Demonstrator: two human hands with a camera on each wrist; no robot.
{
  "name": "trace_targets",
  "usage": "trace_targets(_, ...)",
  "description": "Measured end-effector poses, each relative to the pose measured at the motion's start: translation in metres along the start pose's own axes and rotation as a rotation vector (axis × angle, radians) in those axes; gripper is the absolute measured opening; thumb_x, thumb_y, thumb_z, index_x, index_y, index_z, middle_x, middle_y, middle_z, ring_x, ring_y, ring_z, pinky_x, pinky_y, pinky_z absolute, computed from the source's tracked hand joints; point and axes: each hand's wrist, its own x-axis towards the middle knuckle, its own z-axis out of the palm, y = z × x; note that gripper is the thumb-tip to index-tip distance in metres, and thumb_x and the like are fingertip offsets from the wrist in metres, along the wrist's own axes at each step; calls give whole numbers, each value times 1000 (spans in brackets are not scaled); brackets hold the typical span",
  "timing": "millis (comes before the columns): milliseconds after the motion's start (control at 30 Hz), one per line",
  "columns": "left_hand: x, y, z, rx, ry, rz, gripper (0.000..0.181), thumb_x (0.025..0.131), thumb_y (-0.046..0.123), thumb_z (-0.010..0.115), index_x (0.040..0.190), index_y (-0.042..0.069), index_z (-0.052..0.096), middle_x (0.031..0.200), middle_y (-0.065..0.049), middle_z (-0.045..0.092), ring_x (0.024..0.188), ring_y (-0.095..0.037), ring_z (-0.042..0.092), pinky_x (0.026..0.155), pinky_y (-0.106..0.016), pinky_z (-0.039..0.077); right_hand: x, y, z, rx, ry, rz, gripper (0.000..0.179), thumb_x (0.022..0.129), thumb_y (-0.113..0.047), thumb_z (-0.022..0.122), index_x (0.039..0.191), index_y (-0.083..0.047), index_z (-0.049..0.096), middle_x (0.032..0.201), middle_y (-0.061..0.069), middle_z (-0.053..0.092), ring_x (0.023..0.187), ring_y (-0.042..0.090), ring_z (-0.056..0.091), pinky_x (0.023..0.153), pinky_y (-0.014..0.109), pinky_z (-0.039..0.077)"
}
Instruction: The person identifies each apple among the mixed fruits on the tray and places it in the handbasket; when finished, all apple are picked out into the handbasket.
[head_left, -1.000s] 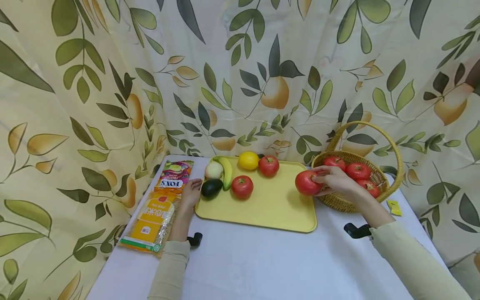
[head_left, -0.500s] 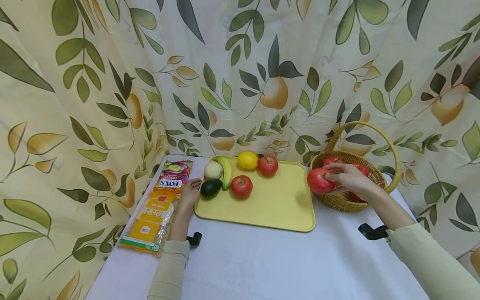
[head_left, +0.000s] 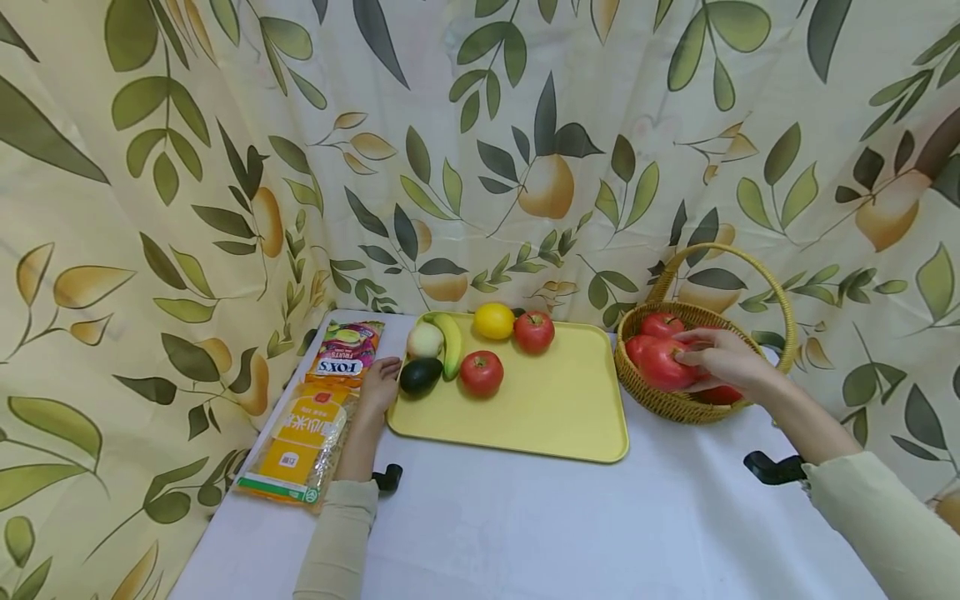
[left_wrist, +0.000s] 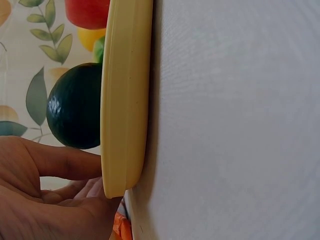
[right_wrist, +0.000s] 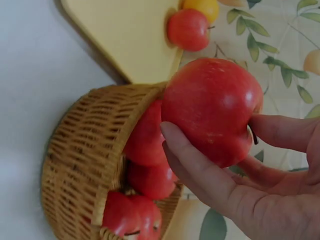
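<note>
My right hand [head_left: 723, 360] holds a red apple [head_left: 666, 365] over the wicker basket [head_left: 651, 403]. In the right wrist view the fingers and thumb grip this apple [right_wrist: 210, 110] near its stem, above the basket's rim. Several other red apples [right_wrist: 150, 177] lie inside. My left hand [head_left: 380, 387] is at the left edge of the yellow tray [head_left: 555, 400]; the left wrist view shows it pinching the tray's rim [left_wrist: 122, 100]. Beside that hand on the tray is a dark green avocado [head_left: 421, 377]. Two red apples, one in front [head_left: 482, 373], also lie there.
A banana [head_left: 452, 346], a pale round fruit [head_left: 425, 341] and a lemon [head_left: 493, 321] share the tray. Left of it lie a FOX'S candy bag [head_left: 347, 350] and an orange-and-clear food packet [head_left: 300, 442]. The basket's tall handle [head_left: 780, 292] arches upward. A patterned curtain [head_left: 480, 167] stands behind.
My right hand has carried the apple rightward from above the tray's right end to over the basket. The left hand stays at the tray's edge.
</note>
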Motion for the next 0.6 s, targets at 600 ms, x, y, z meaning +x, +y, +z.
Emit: trace_targets(600,-2,2,0,14,3,-4,47,99,-14,33,144,-10,49,146,-31,54,140,-42,50,120,-48,40,0,13,-12,-130,59,104,65,107,-17,56,153,15,23,143,44,27,125,59,45,84,51,64)
